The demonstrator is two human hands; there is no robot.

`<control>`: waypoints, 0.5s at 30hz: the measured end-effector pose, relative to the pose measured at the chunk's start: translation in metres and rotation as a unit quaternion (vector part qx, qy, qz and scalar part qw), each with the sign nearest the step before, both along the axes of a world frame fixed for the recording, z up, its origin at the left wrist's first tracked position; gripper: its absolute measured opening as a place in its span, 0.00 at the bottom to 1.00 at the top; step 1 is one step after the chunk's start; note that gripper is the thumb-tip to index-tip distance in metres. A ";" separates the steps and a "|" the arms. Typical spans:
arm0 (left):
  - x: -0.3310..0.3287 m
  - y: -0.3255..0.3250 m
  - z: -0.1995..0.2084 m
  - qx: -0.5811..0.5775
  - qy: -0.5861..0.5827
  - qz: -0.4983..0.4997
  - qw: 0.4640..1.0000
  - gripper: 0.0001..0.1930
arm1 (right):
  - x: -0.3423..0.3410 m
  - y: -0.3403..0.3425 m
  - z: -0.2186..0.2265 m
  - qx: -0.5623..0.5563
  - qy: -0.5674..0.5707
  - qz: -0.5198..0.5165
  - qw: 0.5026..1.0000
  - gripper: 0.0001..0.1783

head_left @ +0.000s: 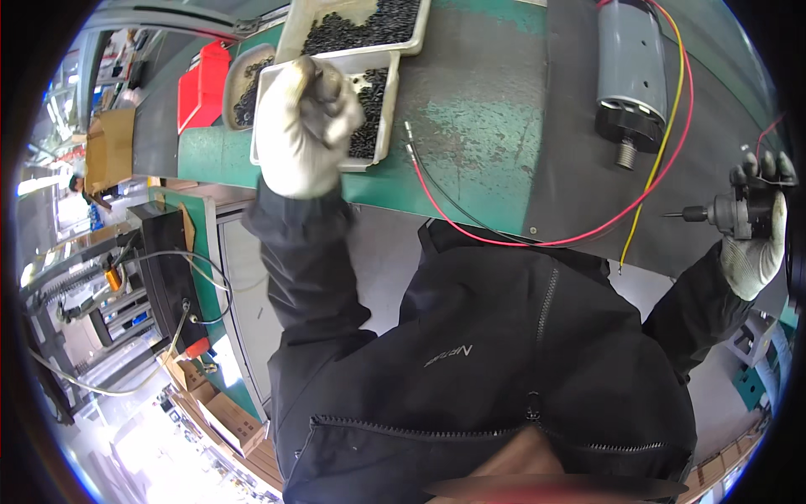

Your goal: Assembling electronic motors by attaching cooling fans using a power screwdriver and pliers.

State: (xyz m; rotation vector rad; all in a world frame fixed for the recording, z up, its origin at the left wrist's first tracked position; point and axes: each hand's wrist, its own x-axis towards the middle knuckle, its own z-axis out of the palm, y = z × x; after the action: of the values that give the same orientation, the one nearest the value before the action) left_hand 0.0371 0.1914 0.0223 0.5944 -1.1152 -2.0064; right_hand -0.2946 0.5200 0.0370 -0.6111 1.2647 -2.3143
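My left hand, in a white glove with grey fingertips, is over the nearer white tray of small black parts. Its fingers are curled together and slightly blurred; whatever they may hold is hidden. Out at the far right, my right hand, gloved alike, is wrapped round a dark power screwdriver whose bit points left. Between my hands, a grey cylindrical motor with a threaded metal shaft lies on the bench. Red, yellow and black wires run near it, and the red one loops along the bench's front edge.
Behind the nearer tray stands another pale tray of black parts. To its left are a smaller container and a red bin. A black box with cables stands at lower left, with cardboard boxes below.
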 end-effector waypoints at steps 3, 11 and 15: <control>-0.041 0.072 0.001 0.166 0.190 -0.135 0.958 0.16 | 0.017 -0.024 0.005 -0.169 0.066 0.304 0.935 0.30; -0.091 0.146 -0.019 0.330 0.236 -0.313 0.859 0.12 | 0.068 -0.059 0.035 -0.200 0.143 0.226 0.942 0.24; -0.095 0.152 -0.039 0.274 0.277 -0.323 0.862 0.15 | 0.071 -0.059 0.034 -0.191 0.177 0.191 0.946 0.22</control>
State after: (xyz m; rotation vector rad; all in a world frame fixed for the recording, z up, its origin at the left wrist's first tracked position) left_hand -0.0580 0.3434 -0.0167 -0.1580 -0.3840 -2.8559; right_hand -0.2238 0.4613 0.0713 -1.3258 0.7330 -2.1803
